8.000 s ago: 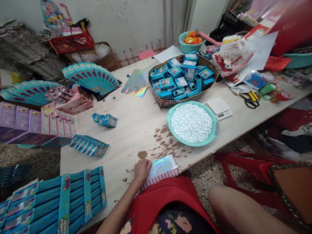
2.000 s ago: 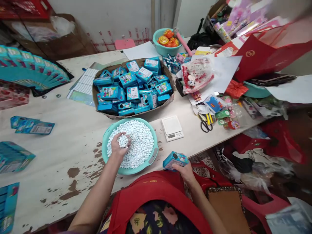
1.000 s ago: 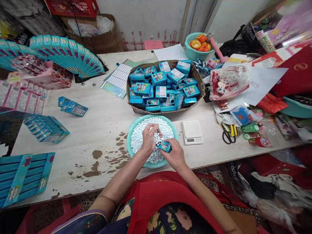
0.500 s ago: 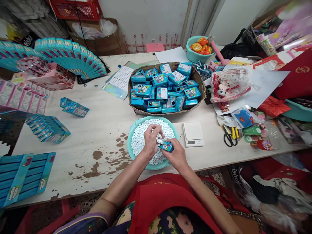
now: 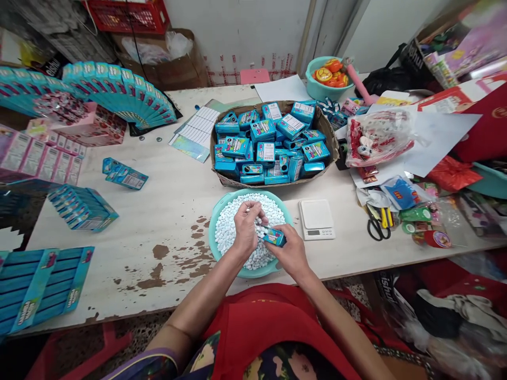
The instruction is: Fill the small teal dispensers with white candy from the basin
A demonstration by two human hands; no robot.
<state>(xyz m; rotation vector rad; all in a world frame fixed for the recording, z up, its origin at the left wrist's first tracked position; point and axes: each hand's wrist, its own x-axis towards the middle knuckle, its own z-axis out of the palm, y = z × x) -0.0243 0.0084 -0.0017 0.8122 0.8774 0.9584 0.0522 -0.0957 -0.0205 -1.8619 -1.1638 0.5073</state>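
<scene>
turquoise round plastic bowl, full of small white pellets, sits toward near edge of pale worn tabletop, within reach of both hands. small blue printed box held slightly tilted above bowl, apparently so stray pellets drop back in. left hand curls loosely around some pellets at box's left end; contact with box unclear. right hand pinches box's right end, thumb on near side, fingers far side. forearms converge from near side.

Bowl partly hidden, crate cut off
</scene>
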